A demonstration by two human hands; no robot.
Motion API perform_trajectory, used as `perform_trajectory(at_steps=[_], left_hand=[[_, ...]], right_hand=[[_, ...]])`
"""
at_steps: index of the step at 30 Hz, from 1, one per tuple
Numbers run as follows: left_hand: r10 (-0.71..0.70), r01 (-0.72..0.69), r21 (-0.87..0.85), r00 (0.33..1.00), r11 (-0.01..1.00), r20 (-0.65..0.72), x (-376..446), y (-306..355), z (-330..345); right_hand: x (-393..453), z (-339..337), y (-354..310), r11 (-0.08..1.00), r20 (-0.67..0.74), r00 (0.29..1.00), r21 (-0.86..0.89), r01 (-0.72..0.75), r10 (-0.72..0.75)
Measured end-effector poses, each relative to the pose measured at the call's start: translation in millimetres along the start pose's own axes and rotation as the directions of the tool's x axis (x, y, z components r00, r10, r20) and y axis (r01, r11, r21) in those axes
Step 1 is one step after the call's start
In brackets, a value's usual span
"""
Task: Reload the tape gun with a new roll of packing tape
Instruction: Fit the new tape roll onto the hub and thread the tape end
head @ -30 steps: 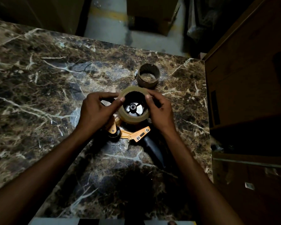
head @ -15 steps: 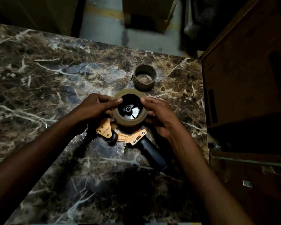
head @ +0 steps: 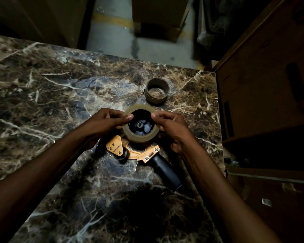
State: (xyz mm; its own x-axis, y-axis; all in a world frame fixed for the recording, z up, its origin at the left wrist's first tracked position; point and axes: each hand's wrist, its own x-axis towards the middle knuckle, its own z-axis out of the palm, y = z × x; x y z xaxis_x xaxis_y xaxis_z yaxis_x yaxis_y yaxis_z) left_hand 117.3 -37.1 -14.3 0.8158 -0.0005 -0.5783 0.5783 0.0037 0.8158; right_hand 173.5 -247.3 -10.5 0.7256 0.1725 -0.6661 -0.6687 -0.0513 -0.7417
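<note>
An orange tape gun (head: 144, 152) with a black handle (head: 167, 170) lies flat on the dark marble table (head: 51, 102). A full roll of clear packing tape (head: 139, 135) sits around the gun's black hub (head: 139, 126). My left hand (head: 104, 123) pinches the roll's left rim, thumb on top. On the right rim rest the fingers of my right hand (head: 172, 127). An empty brown cardboard core (head: 157, 93) stands on the table just behind the roll.
The table's far edge and right edge are close to the gun. Brown cardboard boxes (head: 270, 76) stand right of the table. Beyond the far edge lies a grey floor with another box (head: 158, 18).
The roll has settled lower over the hub between my hands, and my fingers have shifted slightly on its rim. The tape gun and empty core stay in place.
</note>
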Motion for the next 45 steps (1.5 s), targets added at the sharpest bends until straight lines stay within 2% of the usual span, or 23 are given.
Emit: perform_trajectory(at_steps=[13,20,28,35,40,45], left_hand=[[-0.008,0.004,-0.114,0.999,0.993,-0.036,8.3,-9.6,-0.2],[-0.018,0.013,-0.123,0.999,0.992,-0.046,5.7,-10.9,0.7],[-0.003,-0.004,-0.092,0.997,0.996,-0.071,10.4,-12.5,3.1],[0.087,-0.092,-0.044,0.991,0.995,-0.103,5.4,-15.6,9.1],[0.132,-0.138,-0.041,0.983,0.99,-0.129,7.0,-13.8,15.6],[0.157,-0.167,-0.038,0.971,0.985,-0.183,9.0,-24.9,14.8]], right_hand=[[9.2,0.6,3.6,0.995,-0.048,0.998,-0.09,0.04,-0.045],[7.7,2.0,9.5,0.995,-0.05,0.995,-0.053,0.085,-0.087],[8.9,1.8,14.6,0.999,-0.072,0.997,0.021,0.04,-0.039],[6.4,4.5,22.4,0.99,-0.079,0.996,0.134,0.048,-0.038],[3.2,2.8,31.8,0.99,-0.126,0.99,0.122,0.076,-0.061],[4.5,17.9,42.5,0.982,-0.235,0.957,0.041,0.183,-0.169]])
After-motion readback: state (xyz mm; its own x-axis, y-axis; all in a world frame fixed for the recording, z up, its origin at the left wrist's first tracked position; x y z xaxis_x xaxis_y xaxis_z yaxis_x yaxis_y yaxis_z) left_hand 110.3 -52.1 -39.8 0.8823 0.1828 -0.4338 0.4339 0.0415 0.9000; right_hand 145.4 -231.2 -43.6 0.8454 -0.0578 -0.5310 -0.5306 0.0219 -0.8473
